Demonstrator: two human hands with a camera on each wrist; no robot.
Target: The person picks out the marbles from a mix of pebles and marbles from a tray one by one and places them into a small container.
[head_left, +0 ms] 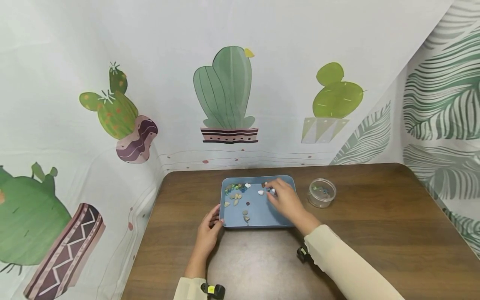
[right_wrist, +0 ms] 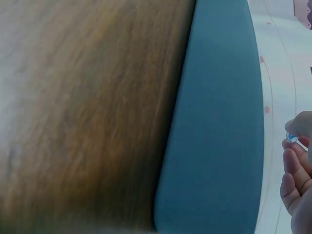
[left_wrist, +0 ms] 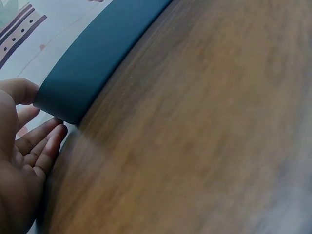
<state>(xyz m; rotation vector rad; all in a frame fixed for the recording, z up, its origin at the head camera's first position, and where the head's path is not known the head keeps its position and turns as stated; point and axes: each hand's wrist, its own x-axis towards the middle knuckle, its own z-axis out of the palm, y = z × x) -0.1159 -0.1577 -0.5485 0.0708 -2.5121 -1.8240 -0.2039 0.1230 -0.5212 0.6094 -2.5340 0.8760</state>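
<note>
A shallow blue tray (head_left: 258,214) on the table holds small stones and beads. My left hand (head_left: 207,233) grips the tray at its front left corner; in the left wrist view, fingertips of the left hand (left_wrist: 29,151) lie against the tray wall (left_wrist: 83,73). Over the right part of the tray, my right hand (head_left: 288,201) points its fingertips down. In the right wrist view, the thumb and a finger of this hand (right_wrist: 300,170) pinch a small clear and blue bead (right_wrist: 291,138). A white stone (head_left: 260,192) lies beside these fingers.
Green and blue beads (head_left: 236,188) cluster at the tray's back left, with tan stones (head_left: 236,196) just in front. Grey stones (head_left: 245,216) lie near the front edge. Right of the tray stands a round clear container (head_left: 321,193) with a few small pieces inside.
</note>
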